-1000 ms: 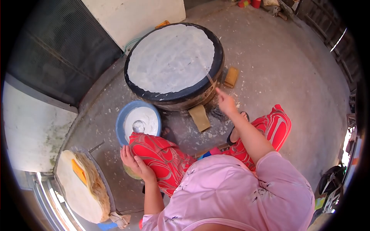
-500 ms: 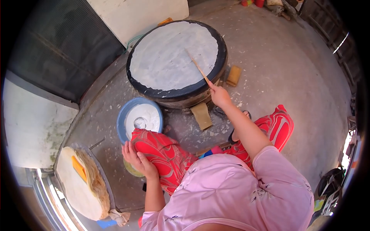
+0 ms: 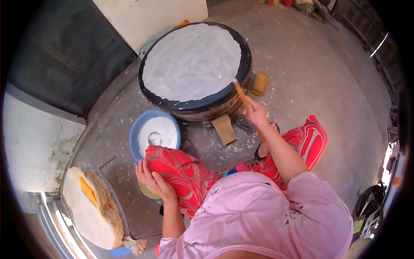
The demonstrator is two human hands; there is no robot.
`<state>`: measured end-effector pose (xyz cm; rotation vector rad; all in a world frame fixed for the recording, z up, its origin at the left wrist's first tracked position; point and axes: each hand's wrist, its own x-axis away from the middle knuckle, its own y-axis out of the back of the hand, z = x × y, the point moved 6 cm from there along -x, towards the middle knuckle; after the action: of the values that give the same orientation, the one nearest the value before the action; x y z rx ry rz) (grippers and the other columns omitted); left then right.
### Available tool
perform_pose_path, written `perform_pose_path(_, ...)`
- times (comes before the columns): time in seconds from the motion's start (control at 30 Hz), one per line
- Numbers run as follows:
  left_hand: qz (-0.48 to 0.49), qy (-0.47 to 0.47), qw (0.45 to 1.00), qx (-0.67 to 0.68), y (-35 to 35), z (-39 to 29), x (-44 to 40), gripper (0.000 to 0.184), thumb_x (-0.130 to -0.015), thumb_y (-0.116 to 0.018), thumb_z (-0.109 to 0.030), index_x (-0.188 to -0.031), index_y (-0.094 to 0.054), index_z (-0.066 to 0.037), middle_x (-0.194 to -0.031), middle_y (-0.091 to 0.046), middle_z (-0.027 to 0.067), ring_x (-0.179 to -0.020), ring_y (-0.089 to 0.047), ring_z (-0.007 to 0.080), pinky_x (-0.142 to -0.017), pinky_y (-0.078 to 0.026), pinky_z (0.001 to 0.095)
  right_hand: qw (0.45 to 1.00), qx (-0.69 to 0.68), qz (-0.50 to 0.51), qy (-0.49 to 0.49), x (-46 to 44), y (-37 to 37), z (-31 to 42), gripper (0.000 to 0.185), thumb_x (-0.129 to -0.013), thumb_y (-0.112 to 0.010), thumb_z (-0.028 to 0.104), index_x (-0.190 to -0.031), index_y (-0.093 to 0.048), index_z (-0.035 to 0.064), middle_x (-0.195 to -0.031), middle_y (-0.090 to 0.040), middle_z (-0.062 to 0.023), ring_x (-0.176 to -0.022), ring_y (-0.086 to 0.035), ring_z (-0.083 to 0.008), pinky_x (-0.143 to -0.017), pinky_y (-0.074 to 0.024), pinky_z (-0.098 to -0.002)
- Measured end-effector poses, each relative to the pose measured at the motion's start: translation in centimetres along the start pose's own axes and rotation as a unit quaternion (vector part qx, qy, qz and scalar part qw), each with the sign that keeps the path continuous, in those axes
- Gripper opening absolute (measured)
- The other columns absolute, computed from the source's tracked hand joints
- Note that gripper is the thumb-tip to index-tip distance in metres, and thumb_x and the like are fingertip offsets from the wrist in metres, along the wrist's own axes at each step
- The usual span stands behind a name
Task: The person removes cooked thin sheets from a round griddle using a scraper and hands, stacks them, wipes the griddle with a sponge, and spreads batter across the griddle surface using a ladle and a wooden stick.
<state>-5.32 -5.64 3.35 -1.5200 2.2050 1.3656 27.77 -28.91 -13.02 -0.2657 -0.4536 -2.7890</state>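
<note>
A flat wooden stick (image 3: 240,92) is gripped in my right hand (image 3: 256,114), its pale-smeared tip raised at the near right rim of a large round black griddle (image 3: 246,56). A thin, wide sheet of white batter (image 3: 189,62) covers most of the griddle top. My left hand (image 3: 154,179) holds nothing; it rests against my left knee with fingers stretched out. Just beyond that knee stands a blue basin (image 3: 134,134) of white batter (image 3: 167,133), in which a round metal ladle (image 3: 155,138) lies partly sunk.
At the lower left sits a stack of thin round pancakes (image 3: 82,216) with an orange flat piece (image 3: 87,190) on top. Tan blocks (image 3: 259,84) and a tan flat piece (image 3: 224,129) lie by the griddle's base. A dark screen (image 3: 69,52) stands at the left.
The stick has been drawn back from over the batter sheet to the griddle's rim and turned in my right hand, which moved nearer my body. My left hand has stayed put.
</note>
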Motion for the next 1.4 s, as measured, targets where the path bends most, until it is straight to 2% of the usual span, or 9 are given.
perform_pose_path(0.1, 0.001, -0.003, 1.0, 0.003, -0.1, 0.2, 0.0, 0.04, -0.091, -0.033, -0.023, -0.122, -0.044, 0.001, -0.129, -0.04, 0.0163, -0.123, -0.028, 0.0353, -0.101, -0.019, 0.0459, 0.991, -0.057, 0.103, -0.062, 1.8, -0.4, 0.5, 0.039, -0.092, -0.035, 0.015, -0.131, -0.04, 0.0178, -0.067, -0.057, -0.0017, -0.045, -0.042, -0.0069, -0.039, -0.0359, -0.0225)
perform_pose_path(0.43, -0.003, -0.007, 1.0, -0.011, -0.1, 0.2, 0.0, 0.039, -0.093, -0.032, -0.021, -0.121, -0.045, 0.002, -0.128, -0.04, 0.0163, -0.122, -0.031, 0.0298, -0.102, -0.022, 0.0398, 0.991, -0.108, -0.001, -0.077, -0.8, -0.2, 1.3, 0.04, -0.092, -0.035, 0.015, -0.132, -0.039, 0.0176, -0.068, -0.055, -0.0043, -0.043, -0.044, -0.0091, -0.038, -0.0377, -0.0248)
perform_pose_path(0.7, 0.001, -0.005, 1.0, -0.018, -0.2, 0.3, 0.0, 0.039, -0.093, -0.032, -0.022, -0.12, -0.046, 0.003, -0.127, -0.041, 0.0166, -0.122, -0.032, 0.0299, -0.102, -0.022, 0.0401, 0.917, 0.39, -0.072, 0.034, -2.0, -3.1, 4.6, 0.043, -0.086, -0.041, 0.017, -0.128, -0.043, 0.0181, -0.079, -0.059, -0.0201, -0.086, -0.058, -0.0347, -0.076, -0.0452, -0.0419)
perform_pose_path(0.83, -0.001, 0.003, 1.0, -0.012, -0.2, 0.4, 0.0, 0.043, -0.092, -0.03, -0.025, -0.12, -0.045, 0.003, -0.127, -0.041, 0.0177, -0.121, -0.031, 0.0347, -0.1, -0.021, 0.0448, 0.924, 0.37, -0.056, 0.075, -0.7, -3.9, 3.8, 0.043, -0.084, -0.042, 0.015, -0.127, -0.045, 0.0172, -0.078, -0.059, -0.0196, -0.082, -0.059, -0.0363, -0.074, -0.0461, -0.0424)
perform_pose_path(0.93, -0.003, 0.005, 1.0, -0.003, -0.1, 0.4, -0.2, 0.043, -0.092, -0.03, -0.025, -0.12, -0.045, 0.003, -0.127, -0.042, 0.0179, -0.121, -0.031, 0.0349, -0.1, -0.021, 0.0449, 0.936, 0.237, -0.076, 0.25, -0.3, -2.4, 2.7, 0.045, -0.086, -0.043, 0.014, -0.131, -0.039, 0.0197, -0.071, -0.057, -0.0148, -0.062, -0.059, -0.0291, -0.057, -0.0483, -0.0368)
perform_pose_path(1.0, -0.004, 0.005, 1.0, -0.005, -0.1, 0.6, -0.2, 0.043, -0.092, -0.03, -0.026, -0.12, -0.045, 0.003, -0.127, -0.042, 0.018, -0.121, -0.032, 0.035, -0.1, -0.021, 0.045, 0.989, -0.076, -0.033, -0.127, -0.5, -0.2, 0.4, 0.041, -0.09, -0.04, 0.016, -0.131, -0.04, 0.0214, -0.066, -0.054, -0.0054, -0.052, -0.052, -0.0154, -0.045, -0.045, -0.029)
perform_pose_path(1.1, 0.0, 0.002, 1.0, -0.008, 0.0, 0.6, -0.2, 0.043, -0.092, -0.031, -0.026, -0.12, -0.045, 0.003, -0.126, -0.042, 0.0182, -0.121, -0.032, 0.0352, -0.1, -0.021, 0.0452, 0.995, -0.036, -0.073, -0.062, -0.8, 1.4, 2.1, 0.04, -0.09, -0.04, 0.015, -0.13, -0.041, 0.0179, -0.071, -0.054, -0.0029, -0.052, -0.047, -0.0085, -0.043, -0.0411, -0.0231)
perform_pose_path(1.27, -0.009, 0.015, 1.0, -0.009, 0.1, 0.7, -0.2, 0.044, -0.092, -0.031, -0.028, -0.12, -0.046, 0.002, -0.126, -0.042, 0.0183, -0.121, -0.031, 0.0356, -0.101, -0.02, 0.0455, 0.981, -0.116, 0.155, -0.002, 2.0, -2.2, 4.8, 0.041, -0.092, -0.034, 0.007, -0.133, -0.03, 0.0123, -0.087, -0.056, -0.0055, -0.051, -0.048, -0.0079, -0.042, -0.0425, -0.0206)
perform_pose_path(1.4, -0.007, 0.009, 1.0, -0.025, 0.2, 0.7, -0.3, 0.042, -0.092, -0.032, -0.025, -0.121, -0.044, 0.003, -0.128, -0.04, 0.0176, -0.122, -0.031, 0.0339, -0.102, -0.021, 0.0435, 0.989, -0.053, 0.133, -0.045, 0.7, -1.4, 4.1, 0.05, -0.088, -0.035, 0.001, -0.136, -0.022, 0.012, -0.097, -0.055, -0.0072, -0.056, -0.05, -0.008, -0.045, -0.0429, -0.0199)
